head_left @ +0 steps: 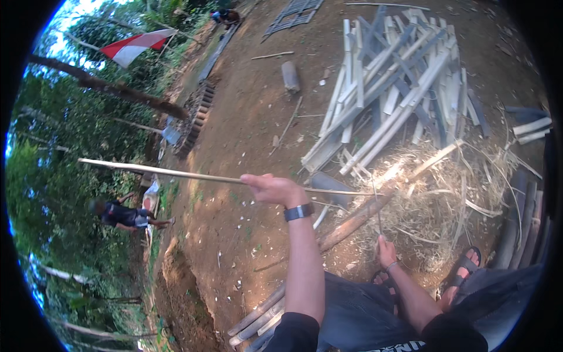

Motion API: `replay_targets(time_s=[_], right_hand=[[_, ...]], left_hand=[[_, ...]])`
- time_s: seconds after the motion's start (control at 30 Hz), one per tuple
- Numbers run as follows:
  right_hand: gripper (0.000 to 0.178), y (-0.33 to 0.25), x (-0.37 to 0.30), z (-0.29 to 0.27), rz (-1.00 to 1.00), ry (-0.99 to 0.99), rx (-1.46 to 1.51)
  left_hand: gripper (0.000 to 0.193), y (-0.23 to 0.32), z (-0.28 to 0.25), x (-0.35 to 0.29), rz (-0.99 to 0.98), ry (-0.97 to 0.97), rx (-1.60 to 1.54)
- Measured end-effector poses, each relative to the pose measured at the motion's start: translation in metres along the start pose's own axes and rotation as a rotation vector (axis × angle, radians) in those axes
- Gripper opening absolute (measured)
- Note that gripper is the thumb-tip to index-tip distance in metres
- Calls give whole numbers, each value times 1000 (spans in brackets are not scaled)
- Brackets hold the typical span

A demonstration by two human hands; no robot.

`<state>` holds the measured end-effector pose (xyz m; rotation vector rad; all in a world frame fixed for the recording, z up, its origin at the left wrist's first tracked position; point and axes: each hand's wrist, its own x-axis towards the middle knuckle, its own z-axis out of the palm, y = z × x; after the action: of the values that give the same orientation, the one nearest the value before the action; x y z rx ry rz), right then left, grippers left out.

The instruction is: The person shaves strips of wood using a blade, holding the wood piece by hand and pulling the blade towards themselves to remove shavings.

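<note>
Two bare hands are at work, one long, thin, pale wooden strip [193, 175] between them. The left hand [271, 189], wearing one dark wristband [299, 212], has its grip closed around the strip near the middle, thumb laid along it; one end reaches far out to the left, the other to above one thick, reddish-brown round log [353, 226]. The right hand [386, 252] has its grip clenched on one slim, dark, blade-like tool [379, 220], which points away from the body and crosses the strip near its right end; whether they touch cannot be told. Two dark strapped sandals [467, 263] are on the feet, beside one heap of curly, straw-coloured shavings [434, 214]. Beyond lies one large pile of split, pale-and-grey slats [399, 82], too many to count.
</note>
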<state>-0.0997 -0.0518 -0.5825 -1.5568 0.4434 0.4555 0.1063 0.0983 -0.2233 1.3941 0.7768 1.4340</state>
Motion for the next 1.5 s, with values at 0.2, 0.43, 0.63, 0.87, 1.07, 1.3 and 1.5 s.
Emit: replay_targets(time_s=[0.2, 0.43, 0.63, 0.87, 1.07, 1.3, 1.5], right_hand=[[61, -59, -11, -32, 330, -91, 321], [63, -71, -18, -49, 332, -186, 282], [63, -100, -31, -54, 193, -245, 304], [67, -61, -2, -59, 335, -237, 316], [66, -128, -62, -50, 86, -385, 251], [63, -100, -35, -43, 331, -260, 328], [60, -113, -60, -39, -58, -330, 32]], left_hand=[[55, 8, -4, -37, 60, -121, -158], [66, 8, -28, -51, -94, -567, -442], [71, 6, -27, -58, -193, -825, -552], [74, 12, -32, -56, -167, -910, -593], [74, 11, -43, -50, -275, -912, -631], [75, 8, -37, -45, -234, -949, -620], [72, 3, -45, -34, -234, -917, -623]])
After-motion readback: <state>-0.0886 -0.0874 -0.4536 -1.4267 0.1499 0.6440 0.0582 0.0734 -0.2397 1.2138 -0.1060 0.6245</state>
